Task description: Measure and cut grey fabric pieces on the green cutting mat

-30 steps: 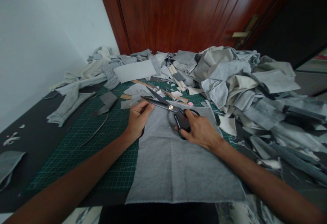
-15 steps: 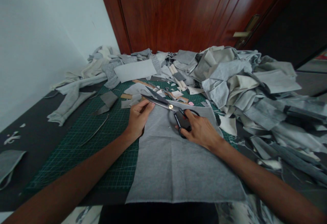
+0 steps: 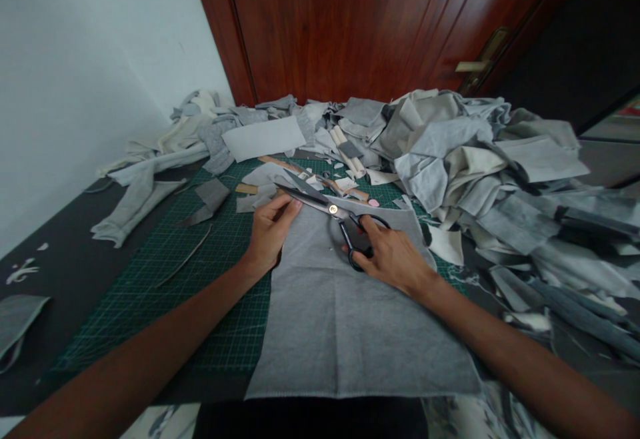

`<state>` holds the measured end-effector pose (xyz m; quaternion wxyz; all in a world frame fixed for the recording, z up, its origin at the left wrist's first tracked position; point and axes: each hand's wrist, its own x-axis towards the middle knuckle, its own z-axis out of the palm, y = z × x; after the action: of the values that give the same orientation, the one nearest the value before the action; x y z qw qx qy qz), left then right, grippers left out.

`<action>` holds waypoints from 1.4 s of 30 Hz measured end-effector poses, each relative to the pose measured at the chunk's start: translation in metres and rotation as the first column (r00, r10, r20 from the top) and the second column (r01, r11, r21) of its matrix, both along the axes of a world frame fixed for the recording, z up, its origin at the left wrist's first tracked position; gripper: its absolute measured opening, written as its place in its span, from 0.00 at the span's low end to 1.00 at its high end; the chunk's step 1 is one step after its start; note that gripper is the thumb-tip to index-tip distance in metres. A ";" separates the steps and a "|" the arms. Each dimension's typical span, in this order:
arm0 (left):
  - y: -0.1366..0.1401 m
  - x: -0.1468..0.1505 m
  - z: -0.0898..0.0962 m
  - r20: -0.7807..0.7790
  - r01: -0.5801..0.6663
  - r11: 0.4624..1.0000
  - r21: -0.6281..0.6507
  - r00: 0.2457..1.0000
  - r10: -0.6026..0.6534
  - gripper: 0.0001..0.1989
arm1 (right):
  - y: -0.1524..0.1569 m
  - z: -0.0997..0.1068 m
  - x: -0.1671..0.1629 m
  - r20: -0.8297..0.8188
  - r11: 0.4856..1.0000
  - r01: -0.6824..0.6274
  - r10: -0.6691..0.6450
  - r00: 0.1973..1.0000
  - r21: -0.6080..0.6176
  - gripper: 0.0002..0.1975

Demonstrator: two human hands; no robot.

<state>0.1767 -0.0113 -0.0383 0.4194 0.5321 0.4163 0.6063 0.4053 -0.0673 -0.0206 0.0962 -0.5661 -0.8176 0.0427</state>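
Note:
A grey piece of fabric [image 3: 345,319] lies spread over the front of the green cutting mat [image 3: 220,319], reaching down to the table's near edge. My left hand [image 3: 270,229] pinches its far left corner between thumb and fingers. My right hand [image 3: 393,252] is wrapped round the black handles of large scissors [image 3: 334,209]. Their blades are parted and point left, along the fabric's far edge, with the tips just beyond my left fingertips. Whether the blades have fabric between them is hard to make out.
Heaps of grey and cream cloth [image 3: 425,139] fill the back and right of the table. Small scraps and a pink disc [image 3: 374,203] lie behind the fabric. A dark grey offcut [image 3: 213,195] and a thin cord [image 3: 185,255] rest on the mat's left. A wooden door [image 3: 340,25] stands behind.
Almost nothing differs. The scissors have shifted very slightly to the left, and both hands keep their hold.

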 end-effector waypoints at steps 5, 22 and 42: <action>0.000 -0.001 0.000 -0.032 -0.016 0.999 0.036 0.999 0.017 0.17 | 0.000 0.000 0.000 0.003 1.000 -0.006 0.006 1.000 -0.003 0.18; -0.001 0.002 0.003 -0.009 -0.018 1.000 0.023 1.000 0.018 0.15 | 0.000 0.001 -0.001 -0.055 1.000 0.007 -0.007 0.998 0.007 0.19; 0.001 -0.001 -0.002 -0.024 -0.003 1.000 0.019 1.000 0.004 0.18 | 0.001 -0.002 0.001 -0.054 1.000 -0.006 0.006 0.998 0.001 0.16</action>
<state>0.1754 -0.0105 -0.0398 0.4083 0.5426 0.4167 0.6043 0.4066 -0.0661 -0.0225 0.1185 -0.5622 -0.8164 0.0581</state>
